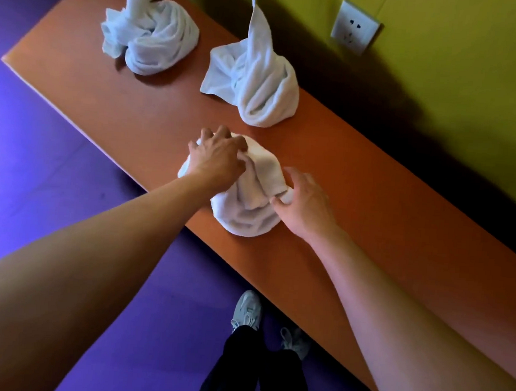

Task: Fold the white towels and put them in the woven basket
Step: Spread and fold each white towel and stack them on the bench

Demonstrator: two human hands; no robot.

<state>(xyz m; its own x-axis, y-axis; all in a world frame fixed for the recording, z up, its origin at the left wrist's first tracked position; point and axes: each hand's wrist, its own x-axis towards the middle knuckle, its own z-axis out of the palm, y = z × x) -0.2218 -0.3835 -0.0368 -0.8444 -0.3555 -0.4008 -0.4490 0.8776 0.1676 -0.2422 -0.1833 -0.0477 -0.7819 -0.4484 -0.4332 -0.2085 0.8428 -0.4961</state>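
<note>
Nearest towel (246,206) under left hand (216,162), seemingly pinched by right hand (305,201).

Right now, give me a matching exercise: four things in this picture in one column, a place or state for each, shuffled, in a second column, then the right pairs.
Things
1. nearest towel
2. middle towel
3. farthest towel
4. wall socket

Places or states
A. set in the yellow-green wall beyond the table
B. gripped by both the left hand and the right hand
C. twisted heap at the table's far end, untouched
D. stands between the other two, one corner pointing up

Pairs: 1-B, 2-D, 3-C, 4-A
</note>
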